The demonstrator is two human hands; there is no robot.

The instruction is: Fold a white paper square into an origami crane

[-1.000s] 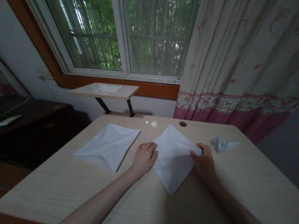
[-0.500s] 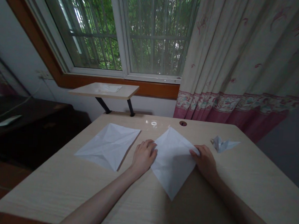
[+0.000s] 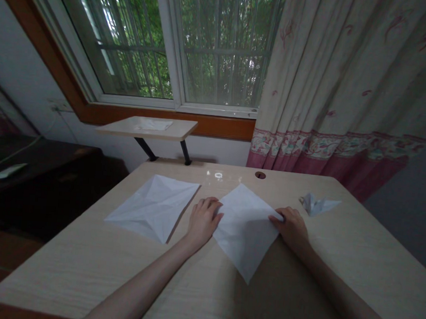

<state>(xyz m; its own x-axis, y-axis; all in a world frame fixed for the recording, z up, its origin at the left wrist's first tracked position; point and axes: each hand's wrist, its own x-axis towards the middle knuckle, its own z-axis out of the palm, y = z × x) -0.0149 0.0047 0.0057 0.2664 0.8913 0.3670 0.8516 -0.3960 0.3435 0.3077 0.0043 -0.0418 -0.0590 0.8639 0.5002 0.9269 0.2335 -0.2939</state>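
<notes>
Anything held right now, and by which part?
The white paper sheet between the hands: right hand pinches its right corner. Left hand is at its left corner; pinching or merely touching, can't tell.

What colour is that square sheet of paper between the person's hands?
The creased square paper sheet is white, greyer in shadow; the head view shows it best.

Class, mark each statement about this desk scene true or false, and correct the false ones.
1. The left hand touches a white sheet. True.
2. The right hand touches nothing. False: the right hand holds the white sheet's right corner.
3. A creased sheet lies left of the left hand. True.
4. A curtain covers the whole window. False: the window shows beside the curtain.
5. A folded paper figure lies right of the right hand. True.
</notes>
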